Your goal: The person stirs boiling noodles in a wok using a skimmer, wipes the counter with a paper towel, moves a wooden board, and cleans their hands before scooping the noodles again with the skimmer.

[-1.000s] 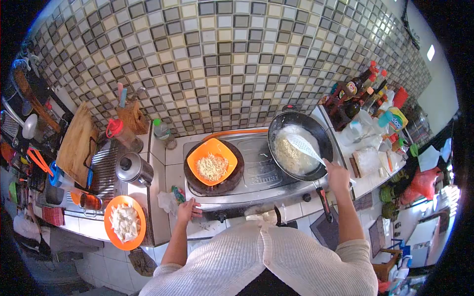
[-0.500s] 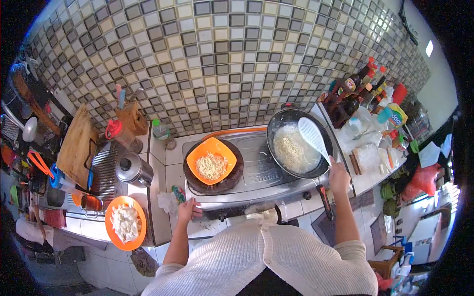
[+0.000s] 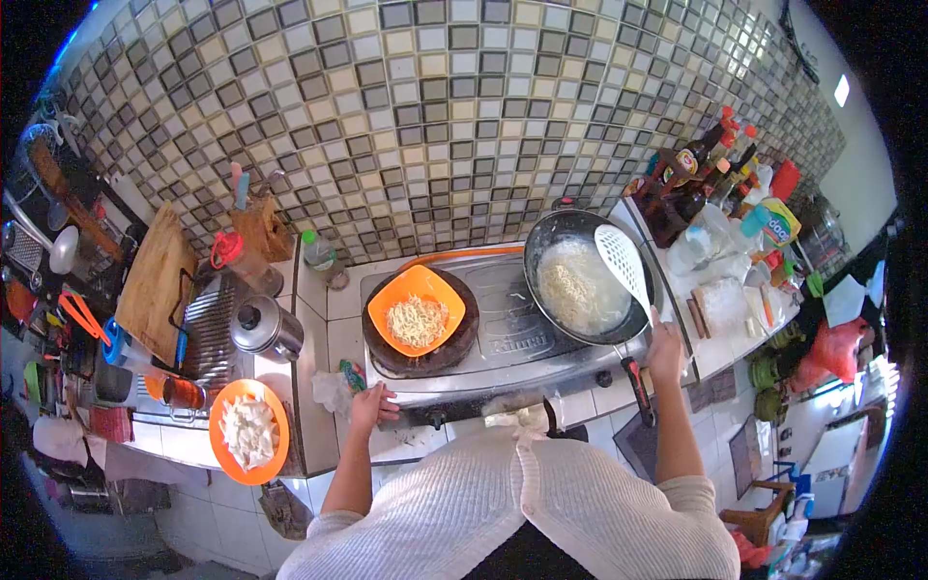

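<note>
My right hand [image 3: 665, 354] is closed around the handle of a white slotted turner [image 3: 621, 257]. The turner's perforated head is over the right part of a black frying pan [image 3: 544, 307]. In the pan, a clump of pale noodles [image 3: 570, 288] sits in cloudy liquid. At the front left edge of the stove, my left hand [image 3: 372, 406] rests with its fingers partly stretched and nothing visible in them. Beside it lies a crumpled clear plastic bag [image 3: 333, 391]. An orange bowl [image 3: 379, 300] with pale shredded strips stands on the left burner.
An orange plate [image 3: 280, 440] of white pieces stands at the counter's left edge. Near it are a metal pot [image 3: 266, 327] and a wooden cutting board [image 3: 155, 285]. The pan's handle [image 3: 637, 391] juts forward past the stove. Bottles [image 3: 688, 169] crowd the right counter.
The turner has shifted slightly right, and its head has turned so the slots show more clearly. My right hand has moved a little. My left hand stays at the stove edge.
</note>
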### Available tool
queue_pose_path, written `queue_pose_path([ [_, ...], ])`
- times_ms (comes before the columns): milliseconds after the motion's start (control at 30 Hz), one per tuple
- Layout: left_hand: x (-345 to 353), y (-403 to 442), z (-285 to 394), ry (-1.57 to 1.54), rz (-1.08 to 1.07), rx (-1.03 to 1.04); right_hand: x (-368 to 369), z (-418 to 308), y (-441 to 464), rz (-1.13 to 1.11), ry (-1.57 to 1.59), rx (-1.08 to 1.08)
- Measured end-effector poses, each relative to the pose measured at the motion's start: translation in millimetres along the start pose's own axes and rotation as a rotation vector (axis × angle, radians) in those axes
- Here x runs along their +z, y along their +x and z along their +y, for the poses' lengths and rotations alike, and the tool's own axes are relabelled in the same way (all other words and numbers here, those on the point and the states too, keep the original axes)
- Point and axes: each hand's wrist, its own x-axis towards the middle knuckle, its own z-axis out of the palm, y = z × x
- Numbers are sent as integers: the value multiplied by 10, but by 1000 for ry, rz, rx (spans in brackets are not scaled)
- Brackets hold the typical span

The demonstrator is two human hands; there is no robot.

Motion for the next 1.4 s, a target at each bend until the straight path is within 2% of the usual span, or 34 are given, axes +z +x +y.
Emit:
queue_pose_path([
  [33, -1, -20, 10, 19, 12, -4, 12, 30, 6, -3, 1, -5],
  [133, -3, -30, 7, -25, -13, -6, 56, 108, -52, -202, -72, -61],
  [167, -11, -30, 14, -23, -12, -7, 76, 118, -67, -203, -70, -59],
  [200, 2, -30, 17, -18, 8, -6, 50, 89, -53, -167, 69, 75],
  [300, 34, -29, 1, -4, 29, 3, -7, 57, -74, -92, 129, 64],
  [367, -6, 3, -50, 18, 31, 16, 67, 134, -81, -212, -55, -18],
  [433, -6, 50, -83, -53, 4, 47, 30, 69, -71, -189, -4, 0],
  [500, 12, 25, -60, -60, 17, 48, -3, 6, -80, -104, 190, 14],
  [567, 26, -67, 19, -59, 30, 49, 97, 41, -72, -167, 146, 26],
  [633, 37, -91, 67, -103, 17, 42, 67, -79, -44, -18, 298, -104],
  [667, 40, -90, 75, -107, 19, 44, 34, -141, -39, -132, 406, 65],
  [700, 36, -85, 71, -95, 21, 40, 55, -220, 1, -132, 405, 60],
  [800, 15, -70, 29, -45, 16, 35, 262, -439, 18, -246, 754, 122],
  [867, 4, -58, 13, -8, 9, 40, 322, -845, 4, -439, 907, 86],
  [900, 5, -53, 17, -36, -4, 26, 199, -1161, -22, -590, 942, 180],
  [933, 2, -56, 22, -64, -16, 11, 424, -1283, -87, -656, 1150, 143],
  [1033, 17, -125, 59, -50, 4, 12, 562, -1924, -168, -801, 1018, -2],
  [1067, 13, -135, 64, -56, 14, 13, 791, -2033, -219, -745, 986, -117],
  [1167, 3, -101, 31, -119, 17, 28, 1135, -2366, -238, -753, 939, -174],
  [1200, -1, -87, 21, -149, -6, 31, 1196, -2430, -209, -756, 828, -217],
  [1300, 1, -82, -3, -229, -3, 63, 1293, -2466, -154, -681, 756, -340],
  [1400, 6, -119, 8, -197, 10, 100, 1316, -2418, -117, -721, 757, -388],
])
